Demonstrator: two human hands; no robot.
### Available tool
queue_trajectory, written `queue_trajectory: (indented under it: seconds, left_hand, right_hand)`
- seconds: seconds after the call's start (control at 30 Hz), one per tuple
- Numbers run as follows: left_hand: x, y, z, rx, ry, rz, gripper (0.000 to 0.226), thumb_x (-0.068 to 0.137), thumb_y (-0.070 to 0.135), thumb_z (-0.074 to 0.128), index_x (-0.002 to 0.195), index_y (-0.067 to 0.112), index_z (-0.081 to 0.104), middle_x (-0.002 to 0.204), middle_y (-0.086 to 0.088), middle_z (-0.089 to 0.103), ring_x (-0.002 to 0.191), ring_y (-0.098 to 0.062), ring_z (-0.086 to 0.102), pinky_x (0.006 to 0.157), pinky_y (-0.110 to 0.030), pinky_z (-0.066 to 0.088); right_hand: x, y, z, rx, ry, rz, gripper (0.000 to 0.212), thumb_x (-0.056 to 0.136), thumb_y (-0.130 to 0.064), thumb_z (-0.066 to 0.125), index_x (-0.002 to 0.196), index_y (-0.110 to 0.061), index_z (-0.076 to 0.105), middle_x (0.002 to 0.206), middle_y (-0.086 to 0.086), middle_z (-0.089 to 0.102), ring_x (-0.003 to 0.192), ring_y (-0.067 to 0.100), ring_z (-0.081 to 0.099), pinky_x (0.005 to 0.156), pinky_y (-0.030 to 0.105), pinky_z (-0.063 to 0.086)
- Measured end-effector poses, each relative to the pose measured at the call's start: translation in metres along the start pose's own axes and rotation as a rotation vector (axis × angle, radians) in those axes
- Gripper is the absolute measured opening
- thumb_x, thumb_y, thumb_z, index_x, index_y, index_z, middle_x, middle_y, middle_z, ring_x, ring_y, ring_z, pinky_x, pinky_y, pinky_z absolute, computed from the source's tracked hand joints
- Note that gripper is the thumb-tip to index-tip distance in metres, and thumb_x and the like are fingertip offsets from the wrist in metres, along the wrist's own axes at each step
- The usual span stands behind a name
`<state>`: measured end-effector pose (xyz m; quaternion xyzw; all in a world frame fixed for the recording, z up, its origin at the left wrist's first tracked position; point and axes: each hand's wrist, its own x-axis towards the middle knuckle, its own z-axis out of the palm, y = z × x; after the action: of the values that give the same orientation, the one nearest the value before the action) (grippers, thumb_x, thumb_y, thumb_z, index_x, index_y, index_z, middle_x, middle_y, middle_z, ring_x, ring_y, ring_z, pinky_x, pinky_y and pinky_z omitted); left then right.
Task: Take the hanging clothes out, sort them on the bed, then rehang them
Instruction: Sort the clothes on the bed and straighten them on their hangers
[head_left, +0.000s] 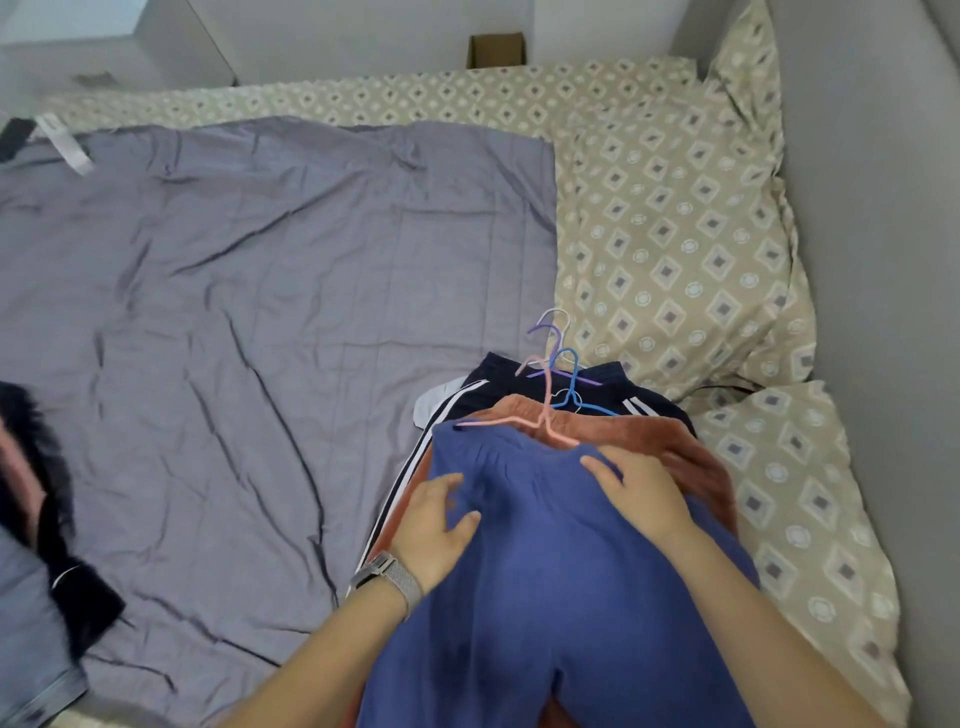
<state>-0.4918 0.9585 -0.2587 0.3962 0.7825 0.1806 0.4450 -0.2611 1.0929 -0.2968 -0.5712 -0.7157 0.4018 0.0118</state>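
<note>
Both hands are down on the pile at five o'clock. The left hand (436, 519), a watch (387, 574) on its wrist, lies on the blue trousers (545, 571) with fingers loosely spread and the thumb angled across the cloth; that grip is relaxed and pinches nothing that can be made out. The right hand (641, 493) rests flat just below the waistband, fingers straight and fanned toward eleven o'clock, pressing the fabric and not curled round it.

The blue trousers sit on top of the stack, still on a pink hanger (540, 423) whose bar runs along the waistband. Under them a rust-orange garment (613, 423) peeks out on both sides, and below that dark trousers with white side stripes (498, 384). A blue hanger (571, 384) and a purple hanger (550, 343) lie crossed at the twelve o'clock end of the pile, hooks overlapping; a white hook shows behind them, too tangled to trace.

The whole stack lies on the bed, straddling the edge of a grey quilt (234, 312) that spreads toward nine o'clock. At two o'clock is a patterned pillow (675, 234), on a matching patterned sheet (810, 519). Dark clothing (57, 545) lies at the eight o'clock edge, blurred. Far back at twelve o'clock is an open cardboard box (496, 50); its contents cannot be seen.
</note>
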Motion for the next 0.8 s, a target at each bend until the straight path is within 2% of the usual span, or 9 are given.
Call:
queue_trajectory:
  seconds: [0.13, 0.23, 0.33, 0.47, 0.53, 0.57, 0.63, 0.73, 0.8]
  left_hand:
    - [0.014, 0.004, -0.013, 0.251, 0.244, 0.21, 0.066, 0.083, 0.044, 0.046, 0.143, 0.019, 0.034, 0.145, -0.003, 0.034, 0.134, -0.02, 0.032, 0.109, -0.034, 0.029]
    - [0.021, 0.008, -0.021, 0.459, 0.169, 0.201, 0.05, 0.089, 0.046, 0.04, 0.138, 0.038, 0.036, 0.141, 0.01, 0.033, 0.134, -0.012, 0.028, 0.107, -0.035, 0.02]
    - [0.03, 0.009, -0.026, 0.519, 0.085, 0.26, 0.044, 0.078, 0.059, 0.015, 0.098, 0.042, 0.05, 0.095, 0.017, 0.051, 0.104, -0.01, 0.049, 0.095, -0.031, 0.021]
    - [0.037, 0.012, -0.024, 0.372, 0.098, 0.33, 0.031, 0.083, 0.06, 0.017, 0.085, 0.04, 0.041, 0.063, 0.017, 0.044, 0.071, -0.008, 0.042, 0.078, -0.037, 0.038]
    - [0.032, 0.018, -0.021, 0.362, 0.101, 0.331, 0.031, 0.08, 0.061, 0.016, 0.08, 0.045, 0.043, 0.065, 0.021, 0.045, 0.073, 0.002, 0.04, 0.076, -0.033, 0.03]
    - [0.029, 0.02, -0.02, 0.374, 0.088, 0.334, 0.035, 0.079, 0.062, 0.015, 0.075, 0.043, 0.044, 0.067, 0.021, 0.045, 0.075, 0.006, 0.038, 0.075, -0.031, 0.025]
    - [0.023, 0.023, -0.017, 0.399, 0.068, 0.33, 0.04, 0.077, 0.063, 0.013, 0.07, 0.039, 0.044, 0.069, 0.02, 0.045, 0.077, 0.01, 0.036, 0.074, -0.029, 0.02]
    - [0.02, 0.02, -0.016, 0.363, 0.075, 0.291, 0.039, 0.075, 0.064, 0.013, 0.068, 0.04, 0.043, 0.07, 0.019, 0.047, 0.077, 0.005, 0.039, 0.073, -0.029, 0.021]
    - [0.019, 0.015, -0.018, 0.329, 0.086, 0.269, 0.039, 0.075, 0.064, 0.015, 0.066, 0.039, 0.044, 0.07, 0.018, 0.049, 0.077, 0.002, 0.041, 0.076, -0.031, 0.028]
  right_hand:
    - [-0.039, -0.004, -0.013, 0.267, -0.235, -0.019, 0.037, 0.093, -0.039, 0.051, 0.074, -0.009, 0.059, 0.062, -0.005, 0.06, 0.061, 0.004, 0.049, 0.06, 0.038, 0.045]
    - [-0.052, -0.004, -0.036, 0.45, -0.34, -0.001, 0.037, 0.095, -0.037, 0.052, 0.076, -0.007, 0.063, 0.068, -0.002, 0.059, 0.065, 0.008, 0.049, 0.063, 0.032, 0.041]
    - [-0.05, -0.006, -0.064, 0.553, -0.355, -0.023, 0.038, 0.094, -0.034, 0.055, 0.063, -0.015, 0.066, 0.058, -0.006, 0.052, 0.058, 0.007, 0.044, 0.058, 0.026, 0.036]
    - [-0.023, -0.001, -0.08, 0.437, -0.244, 0.063, 0.061, 0.08, -0.075, 0.044, 0.049, -0.024, 0.052, 0.058, -0.008, 0.048, 0.058, 0.012, 0.042, 0.064, 0.031, 0.033]
    - [0.004, 0.008, -0.077, 0.427, -0.145, 0.138, 0.045, 0.094, -0.056, 0.041, 0.076, -0.032, 0.075, 0.083, -0.009, 0.07, 0.084, 0.011, 0.061, 0.083, 0.027, 0.043]
    - [0.022, 0.016, -0.074, 0.35, -0.087, 0.132, 0.031, 0.095, -0.046, 0.048, 0.1, -0.03, 0.074, 0.106, -0.006, 0.07, 0.104, 0.014, 0.061, 0.095, 0.028, 0.042]
    - [0.058, 0.033, -0.066, -0.004, -0.043, 0.109, 0.053, 0.087, -0.042, 0.063, 0.136, -0.025, 0.052, 0.138, 0.002, 0.054, 0.13, 0.022, 0.046, 0.108, 0.034, 0.034]
    - [0.096, 0.052, -0.044, -0.29, -0.199, 0.2, 0.086, 0.074, -0.061, 0.063, 0.147, -0.028, 0.032, 0.15, 0.002, 0.039, 0.136, 0.028, 0.038, 0.111, 0.04, 0.031]
    - [0.113, 0.069, -0.024, -0.366, -0.362, 0.259, 0.098, 0.057, -0.083, 0.055, 0.142, -0.037, 0.038, 0.145, -0.008, 0.045, 0.131, 0.028, 0.044, 0.107, 0.045, 0.035]
